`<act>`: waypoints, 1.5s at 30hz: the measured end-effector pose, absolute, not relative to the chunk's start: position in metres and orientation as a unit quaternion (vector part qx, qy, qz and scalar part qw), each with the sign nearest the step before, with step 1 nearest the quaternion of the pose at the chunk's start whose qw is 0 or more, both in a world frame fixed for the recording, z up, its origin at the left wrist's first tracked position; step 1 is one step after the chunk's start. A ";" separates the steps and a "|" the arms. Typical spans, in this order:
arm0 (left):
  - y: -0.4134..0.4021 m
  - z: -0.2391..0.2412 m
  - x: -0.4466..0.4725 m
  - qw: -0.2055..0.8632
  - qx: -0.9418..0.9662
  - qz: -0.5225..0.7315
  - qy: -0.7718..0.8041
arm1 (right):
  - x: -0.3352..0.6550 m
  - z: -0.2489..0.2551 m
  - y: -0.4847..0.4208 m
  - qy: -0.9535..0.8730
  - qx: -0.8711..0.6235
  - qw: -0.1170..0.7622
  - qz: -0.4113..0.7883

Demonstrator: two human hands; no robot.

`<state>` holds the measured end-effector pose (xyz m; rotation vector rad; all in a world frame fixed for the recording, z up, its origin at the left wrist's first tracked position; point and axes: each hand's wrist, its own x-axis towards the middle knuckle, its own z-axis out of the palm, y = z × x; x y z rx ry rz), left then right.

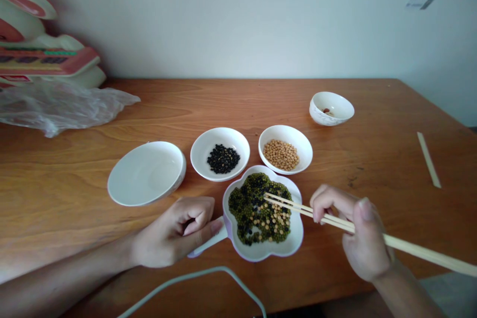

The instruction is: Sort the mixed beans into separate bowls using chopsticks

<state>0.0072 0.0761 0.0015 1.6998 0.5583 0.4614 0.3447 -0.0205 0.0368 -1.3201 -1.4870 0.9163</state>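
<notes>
My left hand (179, 233) is closed round the handle of a white flower-shaped pan (294, 241) with a lilac rim. In the pan lie green beans (238, 198) mixed with black beans and pale yellow soybeans, the soybeans mostly toward its right. A pair of wooden chopsticks (335, 221) is gripped in my right hand (357, 233). Their tips are close together over the beans; whether a bean is between them I cannot tell. Just behind the pan stand a white bowl of black beans (223, 159) and a white bowl of soybeans (281, 155).
A large white bowl (147, 174) stands at the left. Farther back right is a small bowl (331, 108) with a few brown bits. A pale strip (428, 160) lies at the right. Clear plastic (63, 107) and a toy (48, 59) occupy the back left. A cable (194, 274) curves in front.
</notes>
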 end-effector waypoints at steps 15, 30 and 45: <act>0.077 0.003 0.007 0.599 0.735 0.195 0.249 | 0.352 0.037 -0.021 -0.593 -0.553 0.451 0.373; 0.077 0.005 0.008 0.599 0.737 0.202 0.239 | 0.346 0.038 -0.020 -0.586 -0.550 0.477 0.356; 0.077 0.000 0.006 0.596 0.742 0.200 0.231 | 0.372 0.053 -0.020 -0.538 -0.486 0.663 0.187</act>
